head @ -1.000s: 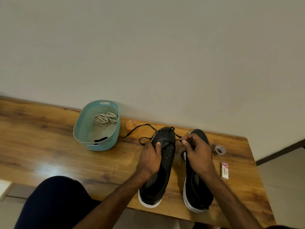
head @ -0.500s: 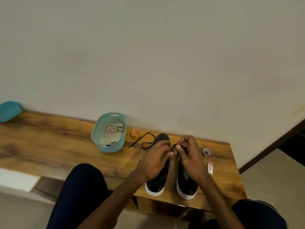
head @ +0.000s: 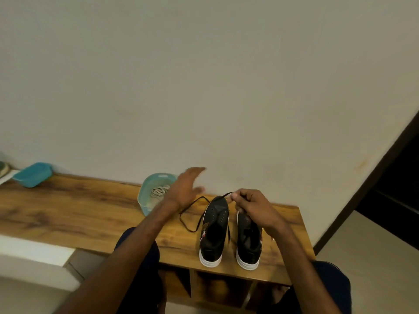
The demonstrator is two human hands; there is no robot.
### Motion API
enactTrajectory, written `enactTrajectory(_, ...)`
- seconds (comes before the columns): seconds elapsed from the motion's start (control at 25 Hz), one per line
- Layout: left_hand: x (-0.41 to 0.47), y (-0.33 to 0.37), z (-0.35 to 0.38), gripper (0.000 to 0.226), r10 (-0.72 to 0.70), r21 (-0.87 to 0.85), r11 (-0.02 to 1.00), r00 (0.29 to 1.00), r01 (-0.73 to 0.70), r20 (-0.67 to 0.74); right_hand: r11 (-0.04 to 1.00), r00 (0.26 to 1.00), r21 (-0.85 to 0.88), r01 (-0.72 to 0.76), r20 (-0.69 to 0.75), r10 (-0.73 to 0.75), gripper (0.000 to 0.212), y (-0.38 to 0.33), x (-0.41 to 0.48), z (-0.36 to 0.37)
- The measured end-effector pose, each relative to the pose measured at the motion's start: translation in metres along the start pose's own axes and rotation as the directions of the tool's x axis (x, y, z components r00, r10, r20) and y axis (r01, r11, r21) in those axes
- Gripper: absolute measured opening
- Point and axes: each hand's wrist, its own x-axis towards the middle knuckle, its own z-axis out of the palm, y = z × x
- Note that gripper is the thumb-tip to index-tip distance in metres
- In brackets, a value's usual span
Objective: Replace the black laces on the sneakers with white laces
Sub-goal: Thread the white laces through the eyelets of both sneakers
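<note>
Setting: wooden bench [head: 68, 211] against a plain wall.
Landmark: teal basket [head: 145, 200], holding the white laces [head: 159, 191].
Left hand [head: 186, 186]: grip released, fingers spread, over the basket's right rim.
Right hand [head: 251, 205]: grip pinching the black lace [head: 192, 207], farther right of the basket, above the sneakers [head: 215, 225].
Lace axis: trails from the pinch back toward the basket.
Nearer hand: probably the left takes it.

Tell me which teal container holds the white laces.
The oval teal basket behind the left hand, white laces inside; the flat teal box far left shows none.
</note>
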Motion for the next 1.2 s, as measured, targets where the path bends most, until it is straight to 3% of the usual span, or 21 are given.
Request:
enactTrajectory(0.08,-0.01,0.033,0.004,0.052,0.216,-0.041,0.976,0.97,-0.213,0.113,1.0,1.0,0.006,0.019,0.022,-0.019,0.03,-0.016,0.004,0.009)
enactTrajectory(0.16,-0.018,0.057,0.004,0.022,0.256,0.009,0.966,0.964,-0.257,0.071,0.999,0.999,0.013,0.031,0.026,-0.031,0.032,-0.03,0.002,0.015)
enactTrajectory(0.2,-0.019,0.063,0.0,0.017,0.217,0.031,0.976,0.976,-0.218,0.009,0.999,0.999,0.037,0.031,0.019,-0.032,0.034,-0.035,-0.001,0.015)
enactTrajectory(0.28,-0.018,0.058,-0.011,0.028,0.086,0.05,0.995,0.99,-0.081,-0.115,0.991,0.999,0.132,0.024,0.028,-0.028,0.037,-0.044,-0.01,0.01)
enactTrajectory(0.4,-0.005,0.025,-0.024,0.033,-0.18,0.022,0.982,0.964,0.188,-0.194,0.966,0.997,0.258,0.017,0.074,-0.037,0.033,-0.054,-0.021,0.001)
enactTrajectory(0.48,-0.003,0.006,-0.027,0.03,-0.338,0.116,0.929,0.932,0.353,-0.126,0.947,0.995,0.32,0.024,0.084,-0.053,0.031,-0.059,-0.023,-0.002)
enactTrajectory(0.56,-0.01,-0.003,-0.022,0.032,-0.363,0.32,0.884,0.932,0.339,0.014,0.939,0.996,0.342,0.039,0.066,-0.066,0.03,-0.061,-0.022,-0.002)
enactTrajectory(0.6,-0.015,-0.002,-0.018,0.047,-0.307,0.336,0.904,0.948,0.262,0.087,0.939,0.996,0.34,0.042,0.054,-0.064,0.03,-0.061,-0.021,-0.001)
enactTrajectory(0.64,-0.022,0.007,-0.014,0.067,-0.196,0.244,0.957,0.968,0.155,0.154,0.942,0.997,0.334,0.041,0.045,-0.06,0.03,-0.06,-0.019,0.0)
enactTrajectory(0.72,-0.036,0.038,-0.011,0.081,0.053,-0.051,0.998,0.974,-0.043,0.22,0.951,0.998,0.307,0.03,0.044,-0.046,0.031,-0.059,-0.016,0.008)
enactTrajectory(0.76,-0.039,0.051,-0.008,0.07,0.162,-0.145,0.98,0.969,-0.136,0.185,0.957,0.998,0.289,0.026,0.046,-0.041,0.032,-0.059,-0.015,0.013)
enactTrajectory(0.84,-0.04,0.065,-0.004,0.033,0.25,-0.078,0.966,0.967,-0.246,0.041,0.961,0.999,0.277,0.026,0.027,-0.035,0.032,-0.061,-0.014,0.02)
enactTrajectory(0.92,-0.035,0.068,-0.01,0.027,0.187,0.012,0.982,0.981,-0.187,-0.051,0.955,1.0,0.295,0.025,0.002,-0.027,0.032,-0.065,-0.014,0.019)
enactTrajectory(1.04,-0.027,0.047,-0.015,0.035,-0.066,0.085,0.994,0.995,0.073,-0.074,0.947,0.999,0.322,0.009,0.03,-0.02,0.031,-0.069,-0.02,0.009)
enactTrajectory(1.2,-0.025,0.008,-0.006,0.038,-0.325,0.22,0.919,0.944,0.328,-0.053,0.921,0.998,0.39,0.014,0.044,-0.034,0.027,-0.074,-0.027,0.006)
